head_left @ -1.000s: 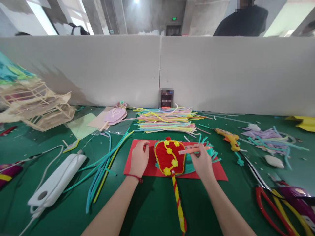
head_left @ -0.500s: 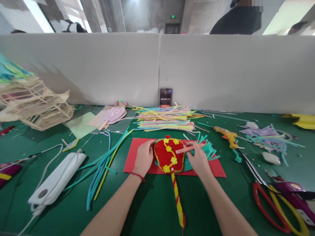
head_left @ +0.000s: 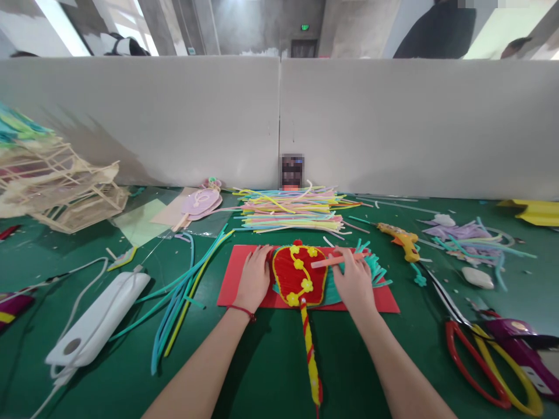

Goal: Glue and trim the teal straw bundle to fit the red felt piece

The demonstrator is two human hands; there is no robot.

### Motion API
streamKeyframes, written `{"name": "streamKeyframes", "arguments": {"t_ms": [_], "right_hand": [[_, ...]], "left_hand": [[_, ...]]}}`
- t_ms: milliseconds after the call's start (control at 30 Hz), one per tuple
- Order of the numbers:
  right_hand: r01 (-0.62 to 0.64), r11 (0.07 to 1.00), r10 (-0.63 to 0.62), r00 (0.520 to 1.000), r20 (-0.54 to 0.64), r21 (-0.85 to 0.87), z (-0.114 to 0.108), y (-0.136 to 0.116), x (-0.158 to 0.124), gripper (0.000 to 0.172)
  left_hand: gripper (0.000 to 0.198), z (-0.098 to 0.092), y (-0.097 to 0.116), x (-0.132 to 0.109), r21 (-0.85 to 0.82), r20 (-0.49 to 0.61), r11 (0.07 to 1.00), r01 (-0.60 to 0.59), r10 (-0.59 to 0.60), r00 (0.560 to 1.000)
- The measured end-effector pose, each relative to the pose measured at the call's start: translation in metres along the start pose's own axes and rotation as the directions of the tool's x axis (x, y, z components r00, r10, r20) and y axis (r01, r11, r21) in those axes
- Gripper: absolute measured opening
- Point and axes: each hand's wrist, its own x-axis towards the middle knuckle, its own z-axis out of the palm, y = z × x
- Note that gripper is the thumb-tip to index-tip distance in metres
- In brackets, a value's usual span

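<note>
A red hand fan with a yellow rim, yellow flowers and a yellow-and-red twisted handle lies on a red card. Teal pipe cleaners spread out from under its right side. My left hand rests on the card against the fan's left edge, fingers stretched out. Between the fingers of my right hand is a salmon-orange stick, pen-like, its left end over the fan's face. What kind of stick it is I cannot tell.
Pastel pipe cleaners lie piled behind the card. To the right are a yellow glue gun, scissors and scraps. A white power strip and loose teal strands lie left. A white partition stands behind.
My view has shifted slightly. My right hand has settled a little lower and flatter around the stick, which still points over the fan. My left hand stays at the fan's left edge.
</note>
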Motion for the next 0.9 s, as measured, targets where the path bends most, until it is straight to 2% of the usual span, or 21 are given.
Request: {"name": "streamKeyframes", "arguments": {"t_ms": [100,200,433,700,800,900], "right_hand": [[0.03,0.999,-0.027,0.993,0.114,-0.024,0.004,0.003,0.001,0.034],[0.004,0.997,0.01,0.981,0.191,-0.074,0.004,0.004,0.001,0.034],[-0.028,0.994,0.055,0.966,0.253,-0.11,-0.006,0.001,0.0,0.031],[-0.061,0.997,0.072,0.935,0.347,-0.045,-0.015,0.006,0.004,0.031],[-0.079,0.997,0.077,0.927,0.366,-0.01,-0.019,0.01,0.009,0.03],[-0.099,0.995,0.083,0.929,0.36,0.027,-0.026,0.013,0.018,0.026]], "left_hand": [[0.045,-0.001,0.002,-0.001,0.046,0.067,0.999,0.016,-0.019,0.998],[0.049,-0.004,0.005,-0.002,0.058,0.123,0.998,0.007,-0.014,0.992],[0.047,-0.003,0.007,-0.005,0.049,0.143,0.999,0.011,-0.017,0.99],[0.051,0.002,0.008,-0.014,0.094,0.165,0.996,0.008,-0.024,0.986],[0.052,-0.002,0.011,-0.013,0.112,0.183,0.994,0.009,-0.029,0.983],[0.05,-0.014,0.013,-0.003,0.053,0.178,0.999,-0.005,-0.005,0.984]]}}
